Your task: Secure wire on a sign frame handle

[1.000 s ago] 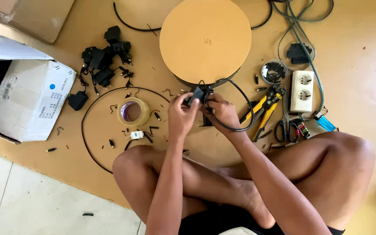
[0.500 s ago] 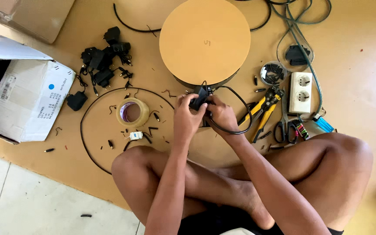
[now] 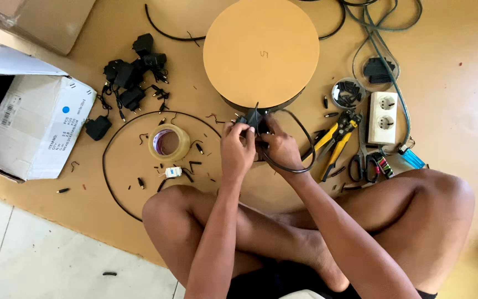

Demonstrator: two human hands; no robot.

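Note:
I sit cross-legged on a brown board. My left hand (image 3: 238, 149) and my right hand (image 3: 279, 147) are pressed together just below a round brown disc (image 3: 261, 51), both gripping a small black power adapter (image 3: 253, 118). Its thin black cable (image 3: 300, 158) loops out to the right of my right hand and back under my wrist. My fingers hide most of the adapter.
Yellow-handled crimping pliers (image 3: 336, 141), scissors (image 3: 360, 163), a white double socket (image 3: 383, 118) and a tin of small parts (image 3: 348, 93) lie at right. A tape roll (image 3: 168, 142), a pile of black adapters (image 3: 134, 75) and an open white box (image 3: 29, 124) are at left.
My two hands have closed in together on the adapter and shifted slightly up toward the disc; the cable loop at right has tightened a little.

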